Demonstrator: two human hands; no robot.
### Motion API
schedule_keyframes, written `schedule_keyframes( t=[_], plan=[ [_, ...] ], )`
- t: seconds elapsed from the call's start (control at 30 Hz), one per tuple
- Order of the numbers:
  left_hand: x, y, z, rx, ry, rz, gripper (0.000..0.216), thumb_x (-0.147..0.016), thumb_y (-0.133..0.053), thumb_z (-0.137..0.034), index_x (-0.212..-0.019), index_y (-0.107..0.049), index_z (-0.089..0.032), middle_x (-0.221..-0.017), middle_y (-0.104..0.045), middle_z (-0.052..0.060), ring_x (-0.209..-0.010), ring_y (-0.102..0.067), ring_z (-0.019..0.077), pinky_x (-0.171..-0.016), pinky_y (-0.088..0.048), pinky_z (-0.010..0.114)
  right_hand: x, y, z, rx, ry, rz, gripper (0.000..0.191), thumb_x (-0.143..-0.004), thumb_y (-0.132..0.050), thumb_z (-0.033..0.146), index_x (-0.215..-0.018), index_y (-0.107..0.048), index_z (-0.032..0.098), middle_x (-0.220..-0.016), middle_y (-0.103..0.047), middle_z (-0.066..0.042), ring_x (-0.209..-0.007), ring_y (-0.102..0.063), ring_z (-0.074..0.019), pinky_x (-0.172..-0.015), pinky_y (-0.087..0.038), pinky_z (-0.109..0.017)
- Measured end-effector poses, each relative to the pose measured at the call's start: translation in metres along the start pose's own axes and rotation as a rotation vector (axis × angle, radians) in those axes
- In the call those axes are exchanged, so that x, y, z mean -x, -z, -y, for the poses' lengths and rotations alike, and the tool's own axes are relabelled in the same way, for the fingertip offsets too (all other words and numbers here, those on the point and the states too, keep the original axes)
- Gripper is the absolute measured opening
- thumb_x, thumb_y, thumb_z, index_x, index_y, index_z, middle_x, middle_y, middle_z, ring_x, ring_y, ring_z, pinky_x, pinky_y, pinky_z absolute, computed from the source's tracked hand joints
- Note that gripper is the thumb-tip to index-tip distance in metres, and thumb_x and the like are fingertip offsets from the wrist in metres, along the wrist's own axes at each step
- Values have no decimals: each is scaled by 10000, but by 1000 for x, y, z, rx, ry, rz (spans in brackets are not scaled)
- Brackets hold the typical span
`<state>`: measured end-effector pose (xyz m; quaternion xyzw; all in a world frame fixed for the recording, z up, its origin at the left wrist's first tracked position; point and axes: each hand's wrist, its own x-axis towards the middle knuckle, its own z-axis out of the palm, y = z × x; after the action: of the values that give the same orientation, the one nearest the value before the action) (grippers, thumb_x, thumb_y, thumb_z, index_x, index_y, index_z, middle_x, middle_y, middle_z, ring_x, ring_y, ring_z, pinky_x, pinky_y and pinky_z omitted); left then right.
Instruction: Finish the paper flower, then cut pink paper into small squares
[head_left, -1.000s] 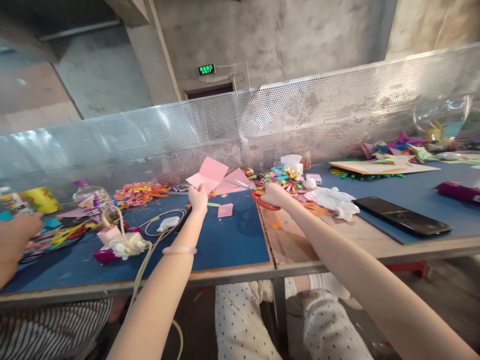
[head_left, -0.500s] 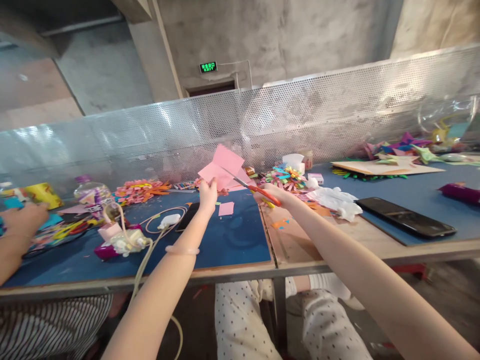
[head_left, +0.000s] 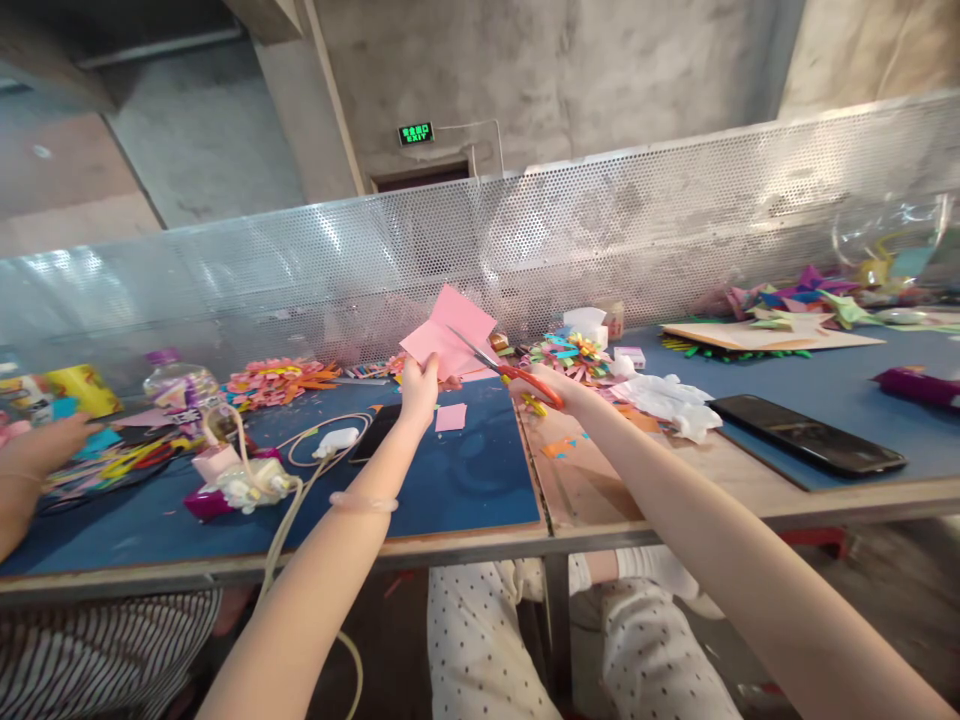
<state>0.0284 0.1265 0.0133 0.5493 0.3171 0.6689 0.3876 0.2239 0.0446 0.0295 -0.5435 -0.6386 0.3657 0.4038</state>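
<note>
My left hand (head_left: pixel 418 385) pinches the lower edge of a folded pink paper sheet (head_left: pixel 448 330) and holds it up above the blue table mat (head_left: pixel 465 480). My right hand (head_left: pixel 551 385) grips red-handled scissors (head_left: pixel 510 370); their blades reach into the sheet from the right. A small pink paper square (head_left: pixel 451 417) lies on the mat just below the sheet.
Colourful paper flowers (head_left: pixel 281 380) and strips (head_left: pixel 574 355) crowd the back of the table by a perforated metal screen. A black phone (head_left: pixel 806 435) and crumpled white paper (head_left: pixel 667 400) lie at right. Another person's hand (head_left: pixel 37 445) works at far left, near a charger cable (head_left: pixel 300 470).
My left hand lifted the pink sheet up and to the right. The scissors moved left and their blades now enter the sheet.
</note>
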Motion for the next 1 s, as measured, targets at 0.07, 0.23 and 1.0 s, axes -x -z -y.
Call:
schedule_keyframes(
  t=[0.07, 0.23, 1.0],
  plan=[
    [1, -1, -1, 10, 6, 0, 171, -767, -564, -275, -871, -458, -189, -666, -535, -18, -569, -614, 150, -571, -537, 316, 0, 0, 0, -4, 14, -7, 71, -627, -541, 117, -561, -545, 144, -451, -515, 19, -445, -482, -93, -425, -366, -185],
    [2, -2, -3, 45, 5, 0, 170, -763, -560, -257, -872, -452, -184, -680, -541, -16, -539, -609, 141, -557, -540, 319, 0, 0, -1, -20, 7, -11, 110, -625, -549, 120, -525, -511, 144, -459, -510, 19, -446, -473, -83, -418, -352, -179],
    [3, -3, -4, 7, 41, -4, 156, -764, -554, -248, -859, -455, -173, -634, -510, -33, -469, -573, 105, -455, -515, 239, -4, 0, -6, -35, 24, 23, 133, -611, -532, 143, -501, -458, 157, -445, -463, 33, -432, -438, -73, -392, -324, -169]
  ],
)
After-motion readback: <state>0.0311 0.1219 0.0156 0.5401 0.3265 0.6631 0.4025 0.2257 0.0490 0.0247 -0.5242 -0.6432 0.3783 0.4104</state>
